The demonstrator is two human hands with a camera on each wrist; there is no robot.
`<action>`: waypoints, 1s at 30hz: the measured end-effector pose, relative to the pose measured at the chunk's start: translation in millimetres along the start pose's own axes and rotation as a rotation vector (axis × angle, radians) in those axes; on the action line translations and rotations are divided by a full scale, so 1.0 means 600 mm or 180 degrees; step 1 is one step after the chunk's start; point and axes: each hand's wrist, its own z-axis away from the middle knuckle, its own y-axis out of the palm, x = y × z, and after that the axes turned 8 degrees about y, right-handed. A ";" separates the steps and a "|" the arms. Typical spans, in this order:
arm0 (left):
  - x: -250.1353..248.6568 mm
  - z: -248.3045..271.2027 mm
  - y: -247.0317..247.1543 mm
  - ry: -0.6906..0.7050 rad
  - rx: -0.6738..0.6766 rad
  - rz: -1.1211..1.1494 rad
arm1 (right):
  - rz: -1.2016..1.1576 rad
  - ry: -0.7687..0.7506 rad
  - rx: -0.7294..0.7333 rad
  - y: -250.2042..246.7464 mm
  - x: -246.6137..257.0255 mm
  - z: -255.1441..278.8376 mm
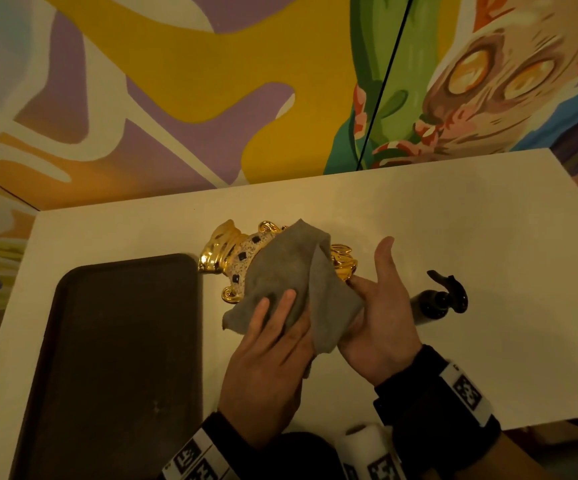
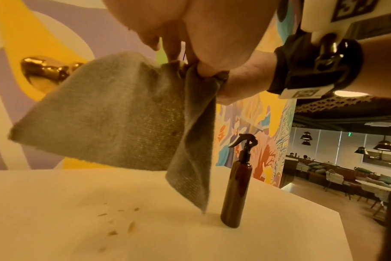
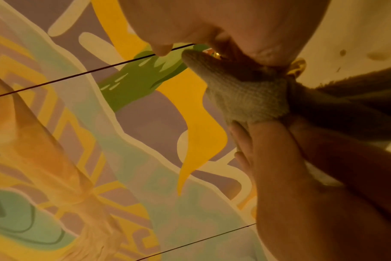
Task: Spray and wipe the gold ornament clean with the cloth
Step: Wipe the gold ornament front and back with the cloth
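The gold ornament (image 1: 232, 251), a gilt vase with a speckled body, lies on its side, lifted off the table. A grey cloth (image 1: 280, 268) is draped over its middle. My left hand (image 1: 277, 317) lies on the cloth with fingers along the body. In the left wrist view its thumb pinches a bunched fold of the cloth (image 2: 105, 114). My right hand (image 1: 381, 296) cups the ornament's leafy gold end, thumb raised, fingers hidden under the cloth. A gold part (image 2: 42, 68) sticks out past the cloth. The right wrist view shows cloth (image 3: 246, 100) and a gold glint (image 3: 299, 65).
A dark spray bottle (image 1: 436, 303) stands upright on the white table (image 1: 453, 220), just right of my right hand (image 2: 234, 190). A dark tray (image 1: 114, 341) lies at the left, its corner near the ornament's base. Droplets (image 2: 118, 222) spot the tabletop. A painted wall runs behind.
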 end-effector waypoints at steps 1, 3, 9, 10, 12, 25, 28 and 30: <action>-0.004 0.003 -0.002 0.0013 -0.0016 0.0113 | 0.0054 -0.0003 -0.0031 0.001 0.001 0.001; -0.003 0.011 -0.010 -0.0136 -0.0160 0.0300 | 0.0122 -0.0002 -0.0067 0.001 0.004 0.001; 0.034 0.003 -0.121 -0.2530 -0.1739 0.1540 | 0.0326 -0.0002 -0.0096 -0.011 0.019 0.009; 0.070 0.011 -0.133 -0.2705 -0.1798 0.1437 | 0.0513 -0.0055 -0.0179 -0.018 0.018 0.011; 0.153 0.054 -0.148 -0.3143 -0.1892 0.1465 | 0.0832 -0.0155 -0.0354 -0.033 0.012 0.016; 0.086 0.031 -0.051 -0.1465 -0.0019 0.0259 | 0.1187 0.0105 -0.0482 -0.034 -0.017 0.028; 0.081 0.059 -0.053 -0.1031 0.0247 0.0137 | 0.1164 0.0213 -0.0575 -0.044 -0.022 0.032; 0.097 0.067 -0.059 -0.0888 0.0354 0.0033 | 0.1213 0.0258 -0.0632 -0.048 -0.026 0.033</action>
